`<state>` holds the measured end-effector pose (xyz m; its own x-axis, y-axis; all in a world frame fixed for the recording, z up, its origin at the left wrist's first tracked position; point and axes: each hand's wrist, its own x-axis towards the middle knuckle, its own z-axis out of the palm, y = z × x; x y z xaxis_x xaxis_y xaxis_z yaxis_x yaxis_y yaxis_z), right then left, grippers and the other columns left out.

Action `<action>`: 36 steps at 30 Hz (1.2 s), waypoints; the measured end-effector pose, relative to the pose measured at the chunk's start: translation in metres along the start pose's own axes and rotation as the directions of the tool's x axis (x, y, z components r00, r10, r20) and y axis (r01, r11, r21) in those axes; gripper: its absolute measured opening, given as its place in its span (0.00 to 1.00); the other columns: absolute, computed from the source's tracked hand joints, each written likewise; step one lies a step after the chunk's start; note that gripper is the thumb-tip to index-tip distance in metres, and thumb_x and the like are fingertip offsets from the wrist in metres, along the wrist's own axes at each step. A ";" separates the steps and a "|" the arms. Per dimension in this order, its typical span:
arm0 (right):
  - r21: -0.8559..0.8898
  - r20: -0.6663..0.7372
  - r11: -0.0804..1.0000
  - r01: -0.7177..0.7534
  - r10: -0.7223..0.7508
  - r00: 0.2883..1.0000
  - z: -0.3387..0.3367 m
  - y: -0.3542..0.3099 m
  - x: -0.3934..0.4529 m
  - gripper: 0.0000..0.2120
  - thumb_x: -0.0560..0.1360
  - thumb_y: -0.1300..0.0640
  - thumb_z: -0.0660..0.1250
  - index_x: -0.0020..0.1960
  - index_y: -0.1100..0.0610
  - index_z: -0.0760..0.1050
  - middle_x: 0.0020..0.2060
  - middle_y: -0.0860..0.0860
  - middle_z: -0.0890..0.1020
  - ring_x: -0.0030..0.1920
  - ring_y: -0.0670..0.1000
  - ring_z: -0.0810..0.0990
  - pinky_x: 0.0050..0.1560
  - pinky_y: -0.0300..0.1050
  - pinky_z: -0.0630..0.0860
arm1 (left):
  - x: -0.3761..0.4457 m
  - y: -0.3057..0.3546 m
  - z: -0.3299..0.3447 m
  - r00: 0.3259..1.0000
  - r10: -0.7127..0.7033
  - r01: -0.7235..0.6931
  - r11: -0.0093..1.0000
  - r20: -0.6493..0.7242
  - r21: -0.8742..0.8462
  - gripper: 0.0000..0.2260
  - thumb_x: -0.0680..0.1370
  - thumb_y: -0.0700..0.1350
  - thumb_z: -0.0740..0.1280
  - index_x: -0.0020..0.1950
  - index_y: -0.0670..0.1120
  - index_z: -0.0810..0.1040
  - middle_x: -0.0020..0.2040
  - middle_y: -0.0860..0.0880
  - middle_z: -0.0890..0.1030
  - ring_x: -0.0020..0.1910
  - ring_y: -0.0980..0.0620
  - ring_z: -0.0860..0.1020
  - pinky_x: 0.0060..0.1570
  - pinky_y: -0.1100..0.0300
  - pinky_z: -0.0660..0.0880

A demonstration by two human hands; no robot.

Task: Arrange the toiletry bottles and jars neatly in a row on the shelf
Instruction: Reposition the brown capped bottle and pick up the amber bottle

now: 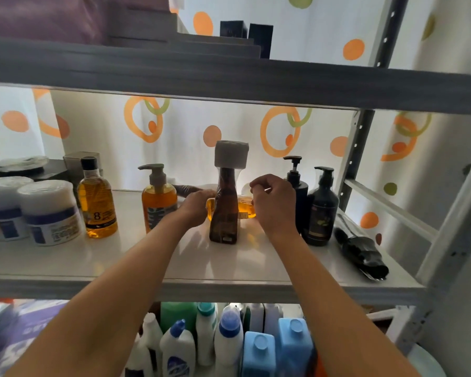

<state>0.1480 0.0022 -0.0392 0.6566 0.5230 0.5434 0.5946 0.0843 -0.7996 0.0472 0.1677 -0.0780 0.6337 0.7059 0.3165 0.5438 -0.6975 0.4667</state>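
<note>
On the white shelf (229, 265) a tall brown bottle with a large white cap (225, 213) stands in the middle. Behind it lies or stands an amber bottle (246, 210), mostly hidden. My left hand (195, 209) and my right hand (273, 202) reach around the brown bottle and both grip the amber bottle from either side. To the left stand an orange pump bottle (158, 202), an amber bottle with a black cap (97, 202) and two white jars (49, 213). On the right stand two dark pump bottles (321, 210).
A black wrapped object (360, 248) lies at the shelf's right end. The upper shelf board (229, 74) hangs low overhead. A metal upright (356, 148) stands at the right. Cleaning bottles (229, 341) fill the shelf below. A dotted curtain hangs behind.
</note>
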 end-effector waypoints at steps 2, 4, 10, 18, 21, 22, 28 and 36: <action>0.001 0.002 1.000 -0.013 0.013 1.000 0.003 0.004 0.000 0.10 0.76 0.59 0.62 0.45 0.54 0.83 0.43 0.49 0.85 0.45 0.51 0.83 0.53 0.56 0.82 | 0.004 -0.003 0.000 0.998 0.035 -0.037 0.998 0.043 0.058 0.20 0.78 0.32 0.63 0.68 0.46 0.74 0.65 0.44 0.78 0.64 0.43 0.76 0.61 0.48 0.75; 0.005 -0.001 1.000 -0.020 0.020 1.000 0.006 0.007 -0.001 0.10 0.76 0.58 0.63 0.45 0.54 0.83 0.43 0.49 0.85 0.45 0.51 0.83 0.52 0.55 0.82 | 0.006 -0.005 -0.001 0.997 0.038 -0.044 0.996 0.072 0.081 0.20 0.77 0.32 0.65 0.67 0.46 0.74 0.64 0.45 0.78 0.62 0.44 0.77 0.59 0.49 0.77; -0.052 -0.045 0.998 0.039 -0.041 0.998 0.010 0.011 -0.004 0.09 0.77 0.58 0.64 0.46 0.56 0.83 0.42 0.49 0.85 0.44 0.47 0.81 0.49 0.42 0.80 | 0.016 -0.007 -0.002 0.985 0.057 -0.071 0.994 0.161 0.081 0.26 0.69 0.35 0.75 0.66 0.47 0.74 0.62 0.47 0.79 0.63 0.46 0.75 0.59 0.51 0.76; -0.021 -0.091 1.000 0.017 -0.019 0.996 0.011 0.008 -0.006 0.10 0.76 0.58 0.64 0.45 0.58 0.84 0.39 0.49 0.84 0.42 0.47 0.81 0.46 0.40 0.78 | 0.014 0.002 -0.003 0.980 0.073 -0.118 0.962 0.184 0.247 0.20 0.73 0.35 0.72 0.64 0.46 0.76 0.60 0.46 0.80 0.59 0.46 0.78 0.55 0.55 0.75; 0.009 -0.097 1.000 -0.001 0.002 0.995 0.015 0.008 -0.008 0.10 0.76 0.58 0.64 0.44 0.58 0.83 0.38 0.50 0.84 0.41 0.48 0.81 0.45 0.44 0.81 | 0.007 0.011 -0.011 0.970 -0.011 -0.057 0.960 0.243 0.273 0.20 0.73 0.36 0.72 0.64 0.46 0.75 0.54 0.46 0.80 0.50 0.48 0.82 0.45 0.59 0.79; 0.009 -0.094 1.000 -0.007 0.008 0.996 0.017 0.007 -0.009 0.10 0.76 0.57 0.64 0.44 0.58 0.83 0.38 0.50 0.84 0.42 0.48 0.81 0.46 0.44 0.81 | 0.004 0.013 -0.015 0.963 -0.062 -0.005 0.969 0.264 0.246 0.21 0.72 0.36 0.73 0.64 0.46 0.75 0.51 0.46 0.80 0.45 0.49 0.83 0.40 0.60 0.81; 0.010 -0.066 0.999 -0.033 0.033 0.997 0.029 0.007 -0.018 0.10 0.75 0.54 0.63 0.42 0.56 0.82 0.36 0.49 0.83 0.40 0.47 0.82 0.44 0.44 0.82 | -0.018 0.022 -0.038 0.922 -0.217 0.186 0.974 0.320 0.125 0.15 0.66 0.35 0.78 0.51 0.37 0.82 0.41 0.45 0.81 0.37 0.47 0.83 0.29 0.61 0.79; -0.098 0.215 0.995 -0.010 0.031 0.976 0.033 0.009 -0.038 0.07 0.74 0.54 0.68 0.50 0.53 0.82 0.45 0.47 0.84 0.46 0.46 0.81 0.53 0.47 0.82 | -0.040 0.036 -0.046 0.972 -0.215 0.191 0.959 0.099 0.212 0.11 0.64 0.39 0.79 0.38 0.43 0.78 0.31 0.48 0.78 0.27 0.54 0.79 0.23 0.65 0.72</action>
<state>0.1134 0.0109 -0.0753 0.5591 0.6957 0.4509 0.6307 -0.0038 -0.7760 0.0162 0.1203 -0.0362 0.5532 0.8235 0.1253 0.7587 -0.5602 0.3325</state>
